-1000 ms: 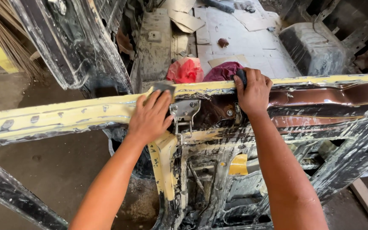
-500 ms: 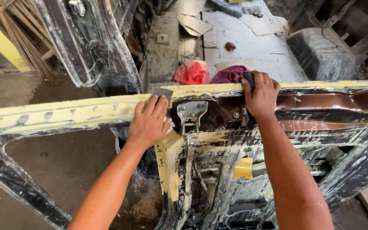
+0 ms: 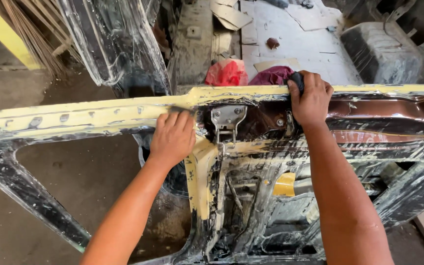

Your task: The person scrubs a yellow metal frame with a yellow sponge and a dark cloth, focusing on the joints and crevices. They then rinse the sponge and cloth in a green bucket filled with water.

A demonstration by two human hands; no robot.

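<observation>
Sanding yellow filler along the top edge of the car door frame. Left hand pressing a small abrasive pad flat against the filler; right hand closed around the rail, gripping a dark cloth. Next stroke probably requiring steady bracing and even pressure along the edge.

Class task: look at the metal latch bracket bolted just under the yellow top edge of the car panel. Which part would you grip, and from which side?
Probably the lower tongue of the latch bracket, pinched from the front. It hangs free below two bolts, while the left hand and right hand occupy the panel's yellow top edge either side.
</observation>
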